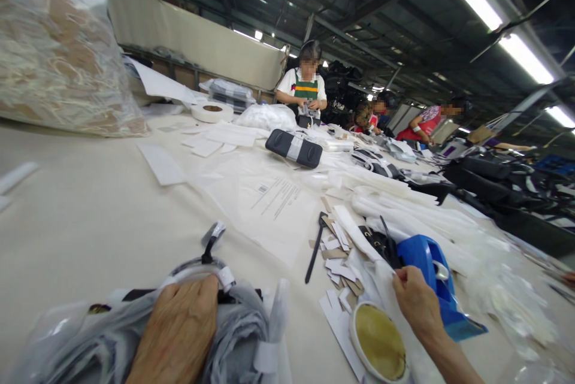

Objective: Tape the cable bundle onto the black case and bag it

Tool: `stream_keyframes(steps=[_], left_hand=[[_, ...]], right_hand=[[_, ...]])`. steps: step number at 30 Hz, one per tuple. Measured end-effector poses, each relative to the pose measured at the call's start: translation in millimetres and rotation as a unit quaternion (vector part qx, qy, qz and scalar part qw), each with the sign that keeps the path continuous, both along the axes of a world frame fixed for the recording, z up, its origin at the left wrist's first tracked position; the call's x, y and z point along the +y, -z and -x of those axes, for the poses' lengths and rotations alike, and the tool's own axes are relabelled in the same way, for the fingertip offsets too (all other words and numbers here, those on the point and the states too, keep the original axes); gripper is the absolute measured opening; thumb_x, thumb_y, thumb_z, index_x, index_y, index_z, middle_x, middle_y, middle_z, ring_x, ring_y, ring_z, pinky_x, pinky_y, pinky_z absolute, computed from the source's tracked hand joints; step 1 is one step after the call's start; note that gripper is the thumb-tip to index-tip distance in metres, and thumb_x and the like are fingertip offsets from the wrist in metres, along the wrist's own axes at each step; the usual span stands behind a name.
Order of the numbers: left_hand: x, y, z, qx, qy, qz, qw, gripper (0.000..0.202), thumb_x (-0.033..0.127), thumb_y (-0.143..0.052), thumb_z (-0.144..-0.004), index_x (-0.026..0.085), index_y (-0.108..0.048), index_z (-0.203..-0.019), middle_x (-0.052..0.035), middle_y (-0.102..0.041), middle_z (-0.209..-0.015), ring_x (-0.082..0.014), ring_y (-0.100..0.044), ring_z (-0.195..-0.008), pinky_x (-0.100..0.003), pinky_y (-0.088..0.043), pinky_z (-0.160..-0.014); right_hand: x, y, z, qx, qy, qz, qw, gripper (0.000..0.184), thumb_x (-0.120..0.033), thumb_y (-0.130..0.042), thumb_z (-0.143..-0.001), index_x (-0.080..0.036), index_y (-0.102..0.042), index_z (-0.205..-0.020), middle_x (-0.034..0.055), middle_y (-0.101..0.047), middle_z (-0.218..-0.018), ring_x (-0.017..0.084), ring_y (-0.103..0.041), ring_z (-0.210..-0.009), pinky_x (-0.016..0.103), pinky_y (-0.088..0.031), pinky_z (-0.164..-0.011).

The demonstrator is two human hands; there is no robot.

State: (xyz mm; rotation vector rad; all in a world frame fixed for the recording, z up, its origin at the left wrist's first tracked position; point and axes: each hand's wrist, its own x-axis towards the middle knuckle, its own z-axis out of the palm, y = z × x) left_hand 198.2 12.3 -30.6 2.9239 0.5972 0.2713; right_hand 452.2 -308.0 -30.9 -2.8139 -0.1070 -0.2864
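Pressed flat, palm down and fingers spread, the left hand (pixel 179 330) is laid on a clear plastic bag (pixel 242 324) at the near edge of the table (pixel 90 216); nothing is gripped by it, the bag is only held down. A dark strapped item (pixel 209 249) is seen inside the bag, so the bagging is judged to be done, and a few white tabs (pixel 227 277) are already stuck on the plastic. The bag's crumpled end by the wrist looks loose, so the closing is judged not yet finished. The right hand (pixel 415 303) is curled, with thumb and forefinger pinched on the edge of a white sheet (pixel 381 279) just beside a blue tape dispenser (pixel 426 261); whether tape is also caught in the pinch cannot be told. A tape roll (pixel 380 342) lies flat just below that hand, on paper strips (pixel 341 270) scattered with brown offcuts. Further out, a thin black strap (pixel 313 255) is lying beside a printed sheet (pixel 274 198), and a black pouch (pixel 294 147) with a white band is set beyond it. More dark goods and white wrapping are spread along the right side, judged to be work left. At the far end a co-worker (pixel 305 87) is occupied with another item, and a large bag of pale material (pixel 54 48) is stacked at the left.
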Motion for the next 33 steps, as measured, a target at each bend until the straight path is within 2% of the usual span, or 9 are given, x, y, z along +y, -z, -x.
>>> stream_keyframes(steps=[4, 8, 11, 15, 19, 22, 25, 30, 33], left_hand=[[1, -2.1, -5, 0.047, 0.027, -0.014, 0.998, 0.035, 0.0, -0.028, -0.079, 0.016, -0.06, -0.081, -0.0063, -0.059, -0.076, -0.0236, -0.054, -0.075, -0.041, -0.035, -0.073], [2, -2.0, -3, 0.045, 0.028, -0.011, 0.999, 0.036, 0.001, -0.025, -0.081, 0.015, -0.058, -0.085, -0.0067, -0.059, -0.079, -0.0239, -0.053, -0.077, -0.039, -0.032, -0.073], [3, 1.3, -3, 0.044, 0.029, -0.008, 0.999, 0.034, 0.002, -0.027, -0.082, 0.016, -0.058, -0.085, -0.0065, -0.059, -0.08, -0.0243, -0.053, -0.078, -0.039, -0.031, -0.074], [3, 3.0, -4, 0.045, 0.02, -0.01, 0.999, 0.034, 0.001, -0.028, -0.081, 0.016, -0.058, -0.085, -0.0061, -0.059, -0.08, -0.0245, -0.052, -0.077, -0.039, -0.03, -0.074], [0, -2.7, -4, 0.044, 0.026, -0.023, 0.998, 0.036, 0.001, -0.027, -0.08, 0.016, -0.059, -0.085, -0.0063, -0.058, -0.079, -0.0242, -0.052, -0.076, -0.039, -0.031, -0.074], [-2, -5.0, -2, 0.041, 0.024, -0.022, 0.999, 0.036, 0.001, -0.026, -0.081, 0.016, -0.059, -0.085, -0.0066, -0.058, -0.08, -0.0238, -0.052, -0.076, -0.039, -0.031, -0.075], [-1, -3.3, -2, 0.047, 0.028, -0.008, 0.998, 0.037, 0.0, -0.025, -0.081, 0.015, -0.058, -0.085, -0.0068, -0.058, -0.079, -0.0237, -0.051, -0.077, -0.039, -0.031, -0.074], [2, 0.8, -3, 0.054, 0.032, 0.01, 0.998, 0.036, 0.001, -0.025, -0.082, 0.015, -0.058, -0.087, -0.0071, -0.057, -0.08, -0.0237, -0.051, -0.076, -0.04, -0.031, -0.073], [2, 2.1, -2, 0.045, 0.026, 0.009, 0.999, 0.036, 0.0, -0.026, -0.081, 0.015, -0.058, -0.086, -0.007, -0.058, -0.079, -0.024, -0.051, -0.076, -0.04, -0.031, -0.074]], right_hand=[[2, 0.7, 8, -0.024, -0.011, 0.056, 0.998, 0.031, -0.018, -0.033, -0.077, -0.014, -0.053, -0.101, 0.0103, -0.055, -0.088, 0.022, -0.052, -0.071, 0.031, -0.034, -0.059], [4, 5.5, 11, -0.019, -0.014, 0.07, 0.997, 0.034, -0.018, -0.03, -0.08, -0.016, -0.06, -0.095, 0.012, -0.055, -0.101, 0.017, -0.048, -0.062, 0.03, -0.027, -0.052], [2, 7.7, 8, -0.018, -0.005, 0.032, 0.999, 0.032, -0.02, -0.031, -0.078, -0.017, -0.062, -0.085, 0.0106, -0.06, -0.095, 0.017, -0.047, -0.058, 0.029, -0.028, -0.052], [-2, 3.7, -2, -0.013, 0.022, -0.07, 0.997, 0.028, -0.026, -0.035, -0.066, -0.018, -0.061, -0.069, 0.0072, -0.062, -0.068, 0.02, -0.053, -0.06, 0.03, -0.04, -0.056], [5, -5.8, -18, -0.005, 0.037, -0.169, 0.985, 0.035, -0.034, -0.035, -0.062, -0.014, -0.061, -0.076, 0.0046, -0.057, -0.057, 0.017, -0.049, -0.048, 0.029, -0.041, -0.046], [22, -16.8, -36, -0.016, 0.007, -0.202, 0.979, 0.034, -0.033, -0.039, -0.065, -0.014, -0.06, -0.083, 0.0021, -0.056, -0.06, 0.014, -0.049, -0.05, 0.027, -0.041, -0.049], [40, -34.7, -57, -0.034, -0.035, -0.192, 0.98, 0.028, -0.03, -0.042, -0.07, -0.015, -0.06, -0.087, 0.0004, -0.057, -0.066, 0.013, -0.05, -0.056, 0.027, -0.041, -0.057], [59, -77.2, -78, -0.008, -0.115, -0.1, 0.988, 0.011, -0.021, -0.049, -0.057, -0.02, -0.06, -0.059, -0.0018, -0.053, -0.051, 0.015, -0.049, -0.055, 0.028, -0.037, -0.06], [59, -97.9, -76, -0.048, -0.116, -0.059, 0.99, 0.013, -0.022, -0.045, -0.056, -0.021, -0.058, -0.057, 0.001, -0.056, -0.056, 0.018, -0.05, -0.062, 0.03, -0.036, -0.065]])
